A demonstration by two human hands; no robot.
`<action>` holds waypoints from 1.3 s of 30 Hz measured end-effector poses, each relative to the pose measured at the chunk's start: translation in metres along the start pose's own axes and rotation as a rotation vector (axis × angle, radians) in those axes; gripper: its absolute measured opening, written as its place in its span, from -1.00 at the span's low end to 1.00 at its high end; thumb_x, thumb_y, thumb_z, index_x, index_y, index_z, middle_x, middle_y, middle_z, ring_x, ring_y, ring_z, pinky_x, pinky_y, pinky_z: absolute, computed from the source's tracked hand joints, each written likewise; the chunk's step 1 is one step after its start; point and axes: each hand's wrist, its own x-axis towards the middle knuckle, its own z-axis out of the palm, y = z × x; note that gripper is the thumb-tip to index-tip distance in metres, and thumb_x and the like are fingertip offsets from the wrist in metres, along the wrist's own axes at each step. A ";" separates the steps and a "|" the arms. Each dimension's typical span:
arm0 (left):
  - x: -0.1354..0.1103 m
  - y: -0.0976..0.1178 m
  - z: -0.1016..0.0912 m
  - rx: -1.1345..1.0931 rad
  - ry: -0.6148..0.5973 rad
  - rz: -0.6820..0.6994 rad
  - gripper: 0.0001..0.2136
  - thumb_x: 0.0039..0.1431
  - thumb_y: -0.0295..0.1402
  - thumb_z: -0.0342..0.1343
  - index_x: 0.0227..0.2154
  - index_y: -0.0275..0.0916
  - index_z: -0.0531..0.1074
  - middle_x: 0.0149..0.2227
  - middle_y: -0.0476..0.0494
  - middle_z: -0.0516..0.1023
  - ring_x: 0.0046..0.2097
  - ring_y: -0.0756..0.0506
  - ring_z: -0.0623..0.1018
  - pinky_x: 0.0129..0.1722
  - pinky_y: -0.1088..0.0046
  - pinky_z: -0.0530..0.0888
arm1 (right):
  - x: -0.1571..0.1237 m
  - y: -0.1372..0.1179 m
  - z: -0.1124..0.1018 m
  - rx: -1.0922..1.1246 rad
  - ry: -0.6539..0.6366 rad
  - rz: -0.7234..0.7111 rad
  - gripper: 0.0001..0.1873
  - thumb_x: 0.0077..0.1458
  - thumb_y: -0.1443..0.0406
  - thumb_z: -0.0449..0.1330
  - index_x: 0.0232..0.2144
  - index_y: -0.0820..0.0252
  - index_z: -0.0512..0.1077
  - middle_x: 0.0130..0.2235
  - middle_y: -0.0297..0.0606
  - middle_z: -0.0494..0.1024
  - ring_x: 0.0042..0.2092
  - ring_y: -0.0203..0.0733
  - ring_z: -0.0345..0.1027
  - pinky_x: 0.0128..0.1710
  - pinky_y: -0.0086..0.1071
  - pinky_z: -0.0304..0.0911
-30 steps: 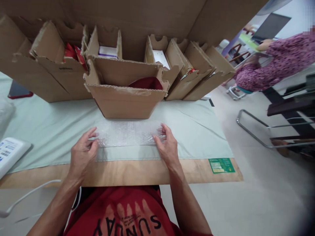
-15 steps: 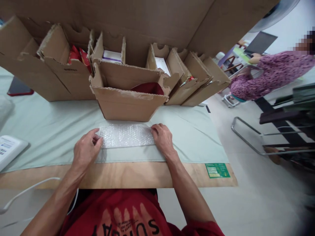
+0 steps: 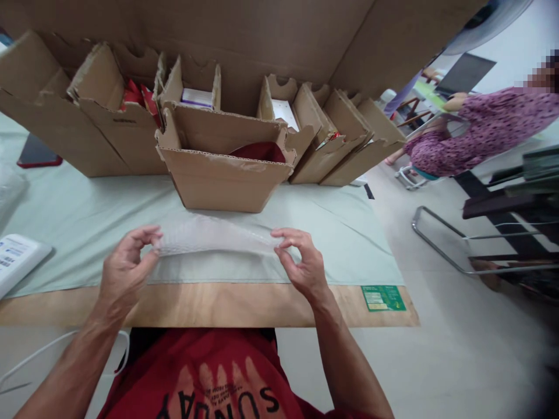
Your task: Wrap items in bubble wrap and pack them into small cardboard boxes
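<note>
A clear sheet of bubble wrap (image 3: pixel 213 235) is stretched between my two hands, raised a little above the pale green cloth (image 3: pixel 87 227). My left hand (image 3: pixel 124 270) pinches its left end between thumb and fingers. My right hand (image 3: pixel 303 265) pinches the right end the same way. Just beyond the sheet stands an open cardboard box (image 3: pixel 222 174) with a dark red item (image 3: pixel 257 152) inside.
A row of cut cardboard bins (image 3: pixel 100 116) with small packets lines the back. A white device (image 3: pixel 17 259) lies at the left, with a cable (image 3: pixel 52 349) below it. A green sticker (image 3: pixel 383 298) marks the wooden table edge. Another person (image 3: pixel 480 128) sits at the right, beside metal-framed furniture (image 3: pixel 458 238).
The bubble wrap lay flat on the cloth with my hands resting on its ends; now both hands have pinched the ends and lifted it off the cloth.
</note>
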 end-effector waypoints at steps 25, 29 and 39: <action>-0.014 0.008 0.003 1.084 -0.392 0.258 -0.41 0.15 0.04 0.17 0.15 -0.21 0.42 -0.47 -0.16 0.59 -0.28 -0.38 0.61 -0.14 0.12 0.46 | 0.012 -0.028 0.051 -0.470 -0.412 0.194 -0.48 0.27 0.34 0.19 0.26 0.30 0.38 -0.15 0.05 0.67 -0.07 0.15 0.52 0.06 0.05 0.27; -0.012 0.006 0.002 1.071 -0.409 0.206 -0.50 0.19 -0.03 0.16 0.11 -0.19 0.43 -0.44 -0.15 0.61 -0.30 -0.34 0.61 -0.14 0.13 0.44 | 0.032 0.026 0.022 -0.434 -0.181 0.410 -0.53 0.24 0.30 0.20 0.18 0.24 0.42 -0.15 -0.06 0.68 -0.14 0.04 0.55 0.02 -0.03 0.30; -0.009 0.031 0.003 1.084 -0.603 -0.044 -0.53 0.38 -0.18 -0.01 0.23 -0.31 0.36 -0.20 -0.23 0.66 -0.12 -0.33 0.64 -0.04 0.13 0.44 | 0.008 0.033 0.049 -0.333 -0.289 0.461 -0.43 0.14 0.36 0.20 0.22 0.23 0.41 -0.25 -0.24 0.65 -0.28 -0.13 0.48 -0.14 -0.23 0.32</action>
